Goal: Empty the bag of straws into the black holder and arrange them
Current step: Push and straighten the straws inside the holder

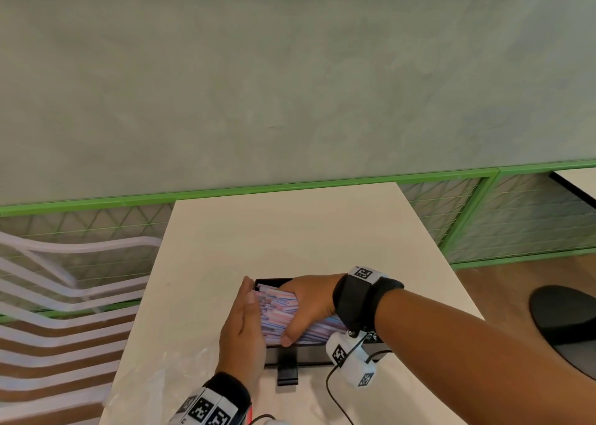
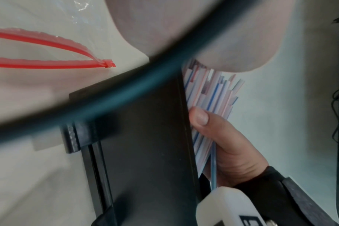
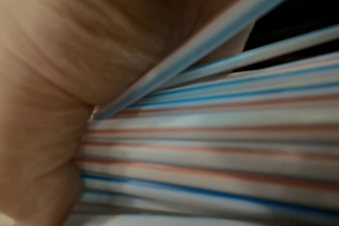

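Low in the centre of the head view, the straws (image 1: 279,308) lie as a bundle in the black holder (image 1: 292,358), which stands on the desk (image 1: 290,231). The right hand (image 1: 311,305) reaches in from the right and grips the bundle from above, fingers over the far side and thumb curled round the near side. The left hand (image 1: 240,331) stands on edge at the left end of the bundle, fingers straight and together, palm flat against the straw ends. In the left wrist view the straw ends stick out unevenly past the holder's wall, just under the palm. The right wrist view is blurred and shows only red- and blue-striped white straws pressed against skin. The bag (image 2: 48,50), clear with a red zip strip open, lies on the desk at lower left of the head view, just beside the holder. A white chair (image 1: 64,295) stands at the left edge.
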Demonstrator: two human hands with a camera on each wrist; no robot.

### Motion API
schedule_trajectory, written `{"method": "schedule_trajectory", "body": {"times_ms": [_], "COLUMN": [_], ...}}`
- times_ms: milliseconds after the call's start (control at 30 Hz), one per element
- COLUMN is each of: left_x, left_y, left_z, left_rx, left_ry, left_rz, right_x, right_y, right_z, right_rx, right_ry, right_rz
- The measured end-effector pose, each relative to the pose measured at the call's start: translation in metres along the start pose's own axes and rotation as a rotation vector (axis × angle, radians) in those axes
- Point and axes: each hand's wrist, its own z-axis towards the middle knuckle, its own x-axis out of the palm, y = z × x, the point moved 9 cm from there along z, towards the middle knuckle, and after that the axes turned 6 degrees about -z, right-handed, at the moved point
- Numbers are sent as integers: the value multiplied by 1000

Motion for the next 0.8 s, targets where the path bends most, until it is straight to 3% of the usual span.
{"method": "schedule_trajectory", "body": {"times_ms": [233, 467, 800], "left_x": [2, 5, 17], "left_y": [-11, 14, 9], "left_z": [-3, -2, -2], "left_rx": [47, -63, -86], "left_ry": [0, 97, 227], "left_rz": [-62, 30, 87], "right_x": [-22, -12, 3], "right_y": [10, 3, -25], "right_z": [-7, -13, -23], "right_rx": [0, 6, 52], "right_ry": [-23, 10, 75], "right_rz": [-111, -189, 64]}}
